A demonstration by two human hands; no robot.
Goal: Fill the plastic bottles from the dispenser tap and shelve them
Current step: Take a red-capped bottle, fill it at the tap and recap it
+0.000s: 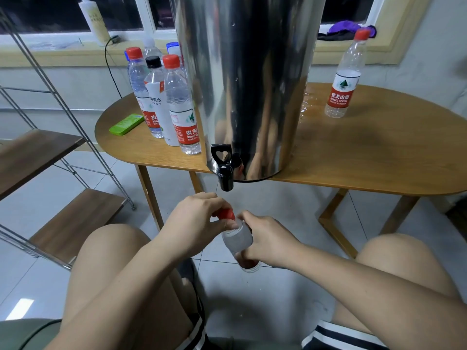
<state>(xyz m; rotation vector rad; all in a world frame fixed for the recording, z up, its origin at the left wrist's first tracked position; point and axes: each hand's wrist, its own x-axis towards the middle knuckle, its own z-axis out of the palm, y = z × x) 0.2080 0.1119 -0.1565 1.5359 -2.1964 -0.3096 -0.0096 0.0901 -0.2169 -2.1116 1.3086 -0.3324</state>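
View from a head camera, looking down at a seated person's bare knees and both hands. A tall steel dispenser point(252, 84) stands at the front edge of a wooden bench point(353, 160), and its black tap point(225, 170) overhangs that edge.

Just below and in front of the tap, the person holds one clear plastic bottle point(237, 238) tilted, with its neck toward the tap. The right hand point(267, 241) is wrapped round the body of the bottle. The left hand point(199, 215) has its fingertips curled round the red cap point(226, 213), which sits on the neck. No water is seen running from the tap. Whether the cap is being screwed on or taken off cannot be told, nor how full this bottle is.

Left of the dispenser stands a tight cluster of capped bottles point(177, 102), with a flat green object point(126, 124) beside them. Right of the dispenser one more capped bottle point(345, 77) stands alone, and spilled water point(307, 104) shines on the bench near the dispenser's side. Further left of the dispenser is a wire rack with wooden shelves point(38, 152).

None of the bottles in view stands on the rack, so the shelving appears not yet begun. Several bottles seem left to handle.
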